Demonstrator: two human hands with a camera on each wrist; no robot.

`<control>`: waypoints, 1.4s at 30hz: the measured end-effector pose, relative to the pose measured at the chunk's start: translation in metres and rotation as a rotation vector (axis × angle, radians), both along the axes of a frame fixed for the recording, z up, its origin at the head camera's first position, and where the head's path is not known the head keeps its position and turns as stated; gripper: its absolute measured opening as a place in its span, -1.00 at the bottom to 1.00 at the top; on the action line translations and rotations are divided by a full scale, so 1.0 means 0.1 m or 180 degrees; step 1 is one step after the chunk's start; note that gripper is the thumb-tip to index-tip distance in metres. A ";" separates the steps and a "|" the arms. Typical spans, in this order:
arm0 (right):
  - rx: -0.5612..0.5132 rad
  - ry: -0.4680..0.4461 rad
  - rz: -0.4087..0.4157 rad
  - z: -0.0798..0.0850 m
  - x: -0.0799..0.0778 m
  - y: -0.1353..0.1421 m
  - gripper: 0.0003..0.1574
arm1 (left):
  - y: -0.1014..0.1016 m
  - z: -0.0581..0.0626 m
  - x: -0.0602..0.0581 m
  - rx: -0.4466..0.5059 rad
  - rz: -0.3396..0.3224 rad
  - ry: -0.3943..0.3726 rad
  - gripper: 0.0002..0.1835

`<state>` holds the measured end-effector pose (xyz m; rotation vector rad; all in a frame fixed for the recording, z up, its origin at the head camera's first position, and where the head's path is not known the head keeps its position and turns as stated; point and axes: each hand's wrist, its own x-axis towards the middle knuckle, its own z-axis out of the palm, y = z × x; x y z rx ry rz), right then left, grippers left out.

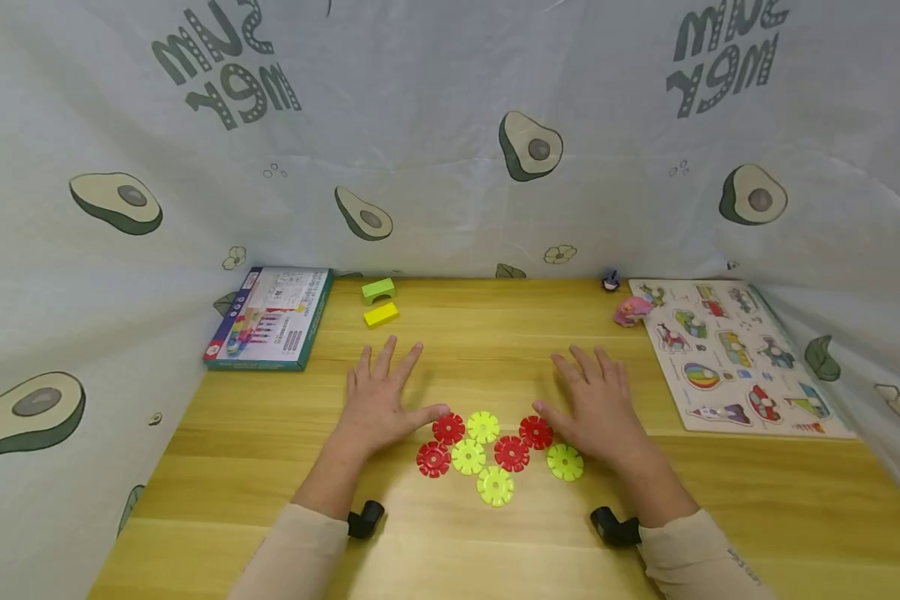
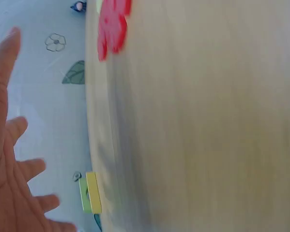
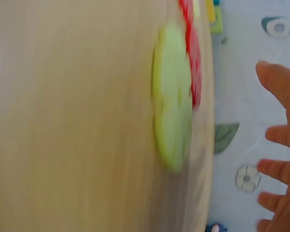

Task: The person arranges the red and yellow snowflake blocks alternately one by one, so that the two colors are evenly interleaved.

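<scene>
Several notched plastic discs lie flat in a loose cluster on the table, some red [image 1: 512, 460] and some yellow-green [image 1: 496, 493]. My left hand [image 1: 377, 411] is to the left of them, fingers spread, holding nothing. In the head view its thumb tip overlaps the edge of the upper left red disc [image 1: 448, 435]. On the other side, my right hand [image 1: 597, 414] is spread too, with nothing in it. Its thumb points toward the right-hand red disc [image 1: 536, 439], and a yellow-green disc [image 3: 171, 96] shows large in the right wrist view.
At the back left are a flat box [image 1: 288, 312], a green arch block [image 1: 378, 290] and a yellow block [image 1: 381, 314]. A picture puzzle board [image 1: 708, 333] lies at right, beside a pink toy [image 1: 632, 311] and a small dark figure [image 1: 611, 281]. Avocado-print cloth [image 1: 435, 200] hangs behind.
</scene>
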<state>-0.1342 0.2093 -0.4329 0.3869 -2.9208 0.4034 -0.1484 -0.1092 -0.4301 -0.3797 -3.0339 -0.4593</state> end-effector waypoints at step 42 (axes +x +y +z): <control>-0.1247 -0.1223 0.0405 -0.06 -0.08 -0.81 -0.77 | 0.20 -0.15 -0.12 0.1766 -0.0334 -0.1436 -0.71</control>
